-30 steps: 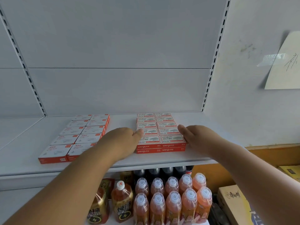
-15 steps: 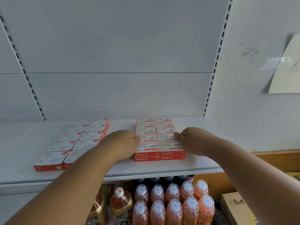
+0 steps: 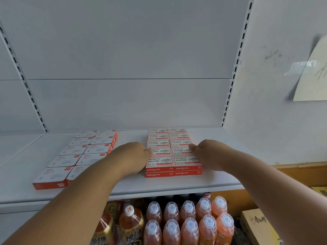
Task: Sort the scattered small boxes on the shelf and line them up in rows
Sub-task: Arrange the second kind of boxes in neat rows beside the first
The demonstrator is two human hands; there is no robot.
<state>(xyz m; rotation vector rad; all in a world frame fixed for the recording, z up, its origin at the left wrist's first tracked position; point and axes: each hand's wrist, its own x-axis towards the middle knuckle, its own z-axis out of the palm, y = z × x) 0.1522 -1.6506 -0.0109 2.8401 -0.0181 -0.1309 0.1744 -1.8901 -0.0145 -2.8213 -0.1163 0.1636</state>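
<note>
Both bare forearms reach forward to the box stack (image 3: 174,152). The left hand (image 3: 131,157) rests against the stack's left side, fingers curled, thumb tip on its top edge. The right hand (image 3: 206,152) sits at the stack's right side, fingers bent, fingertips (image 3: 192,147) touching its top.

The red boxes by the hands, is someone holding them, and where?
Not lifted. The left hand and right hand press the sides of the staple boxes, squeezing the block between them.
</note>
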